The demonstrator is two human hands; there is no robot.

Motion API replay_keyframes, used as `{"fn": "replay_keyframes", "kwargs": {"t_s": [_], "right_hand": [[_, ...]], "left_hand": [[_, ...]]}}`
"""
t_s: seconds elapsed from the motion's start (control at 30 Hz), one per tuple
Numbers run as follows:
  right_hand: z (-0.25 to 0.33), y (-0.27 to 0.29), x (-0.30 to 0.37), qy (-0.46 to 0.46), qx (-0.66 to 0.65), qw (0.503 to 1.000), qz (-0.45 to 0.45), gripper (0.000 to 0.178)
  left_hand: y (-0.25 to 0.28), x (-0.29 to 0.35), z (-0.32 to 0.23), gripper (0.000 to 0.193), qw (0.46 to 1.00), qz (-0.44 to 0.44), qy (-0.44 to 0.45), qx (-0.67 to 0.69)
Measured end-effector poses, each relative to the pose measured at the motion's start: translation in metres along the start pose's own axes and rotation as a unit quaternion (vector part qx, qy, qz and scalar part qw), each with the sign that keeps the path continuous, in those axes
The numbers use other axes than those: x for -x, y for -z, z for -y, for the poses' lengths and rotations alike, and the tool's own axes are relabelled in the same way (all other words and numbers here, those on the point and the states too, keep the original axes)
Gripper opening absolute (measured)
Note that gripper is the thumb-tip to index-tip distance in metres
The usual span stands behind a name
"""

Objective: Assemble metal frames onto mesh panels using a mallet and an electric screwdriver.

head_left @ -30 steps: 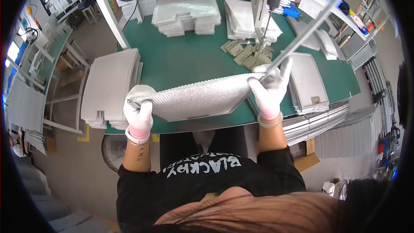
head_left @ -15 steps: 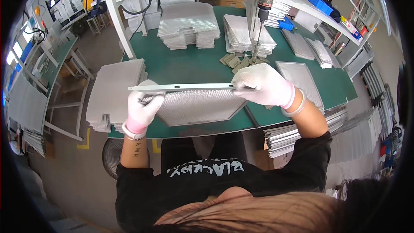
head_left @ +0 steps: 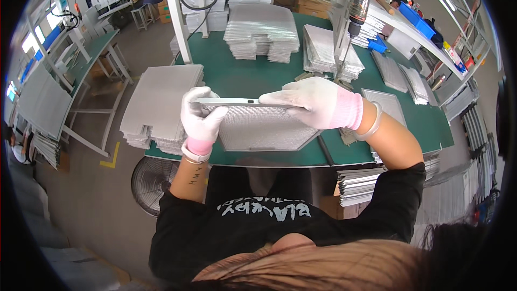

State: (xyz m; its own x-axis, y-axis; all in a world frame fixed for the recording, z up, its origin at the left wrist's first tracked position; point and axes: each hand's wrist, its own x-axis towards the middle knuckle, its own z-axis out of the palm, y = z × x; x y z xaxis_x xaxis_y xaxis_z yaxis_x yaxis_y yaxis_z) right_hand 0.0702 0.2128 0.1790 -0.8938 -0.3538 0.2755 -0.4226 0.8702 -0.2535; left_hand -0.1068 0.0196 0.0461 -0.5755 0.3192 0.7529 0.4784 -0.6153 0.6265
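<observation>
My white-gloved left hand (head_left: 202,116) grips one end of a slim, pale metal frame strip (head_left: 231,101) with a small dark slot in it. Fingers and thumb of my gloved right hand (head_left: 323,102) close on the strip's other end, hiding it. Just below the strip is a silvery mesh panel (head_left: 269,129) with a narrow metal border. Whether strip and panel are joined, I cannot tell. Beside the panel's right corner lies a dark bar (head_left: 326,150) on the green table (head_left: 242,78).
Stacks of mesh panels stand at left (head_left: 159,97), back (head_left: 261,29) and back right (head_left: 328,48). An electric screwdriver (head_left: 362,0) hangs above the table's right side. Another framed panel (head_left: 385,102) lies beyond my right forearm. A floor fan (head_left: 153,183) stands below left.
The view has shifted, so the bench appears farther right. My right hand has moved inward along the strip toward my left, its fingers now stretched along it. Both hands still grip.
</observation>
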Motion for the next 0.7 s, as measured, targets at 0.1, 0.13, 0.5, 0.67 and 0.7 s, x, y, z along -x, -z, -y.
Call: {"fn": "replay_keyframes", "kwargs": {"t_s": [0.1,0.13,0.5,0.67,0.7], "right_hand": [[-0.002,-0.002,-0.008,0.033,-0.005,0.999,-0.007,0.045],[-0.005,-0.004,-0.009,0.034,-0.019,0.999,-0.012,0.047],[-0.008,-0.011,-0.015,0.029,-0.01,0.999,-0.03,0.06],[0.001,-0.005,-0.018,-0.001,0.034,0.999,-0.015,0.053],[0.001,-0.006,-0.018,0.0,0.033,0.999,-0.015,0.053]], "left_hand": [[-0.011,0.003,0.002,0.068,0.99,-0.136,-0.01,0.032],[-0.009,0.003,0.009,0.073,0.992,-0.12,-0.044,0.004],[-0.007,0.005,0.035,0.038,0.961,-0.146,-0.112,-0.205],[0.006,0.006,0.029,0.032,0.963,-0.121,-0.085,-0.224],[0.008,0.009,0.029,0.031,0.976,-0.114,-0.046,-0.178]]}}
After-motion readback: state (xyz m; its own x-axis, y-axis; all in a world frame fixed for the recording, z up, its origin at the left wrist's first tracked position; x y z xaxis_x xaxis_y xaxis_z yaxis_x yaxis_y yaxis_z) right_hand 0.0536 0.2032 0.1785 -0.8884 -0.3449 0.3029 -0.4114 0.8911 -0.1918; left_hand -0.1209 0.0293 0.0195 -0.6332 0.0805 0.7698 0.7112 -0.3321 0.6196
